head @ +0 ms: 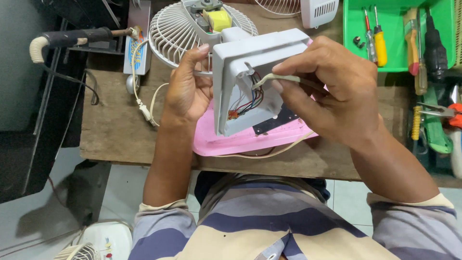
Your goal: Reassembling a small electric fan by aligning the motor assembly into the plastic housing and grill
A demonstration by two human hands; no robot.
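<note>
I am holding the grey fan base [250,62] up off the wooden table [115,130], tilted so its open underside is facing me. My left hand [185,89] is gripping its left edge, thumb reaching up along the side and the other fingers curling behind, where I cannot see them. My right hand [332,91] is closing around the right side of the base, and its thumb and forefinger are pinching the cream power cord [276,78] just where it is entering the housing. Inside the base, a bundle of coloured wires [252,98] is running down to a small red part in the lower corner. The cord is trailing out under my right hand and looping along the near edge of the pink tray [250,137], which is lying flat on the table directly beneath the base.

Behind the base, the white fan grille [171,36] is lying on the table with the motor and a yellow part [219,20] on top of it. To my right, a green basket [356,24] is holding screwdrivers [375,38]. More tools, among them pliers with orange handles [445,111], are lying just past the table's right end.
</note>
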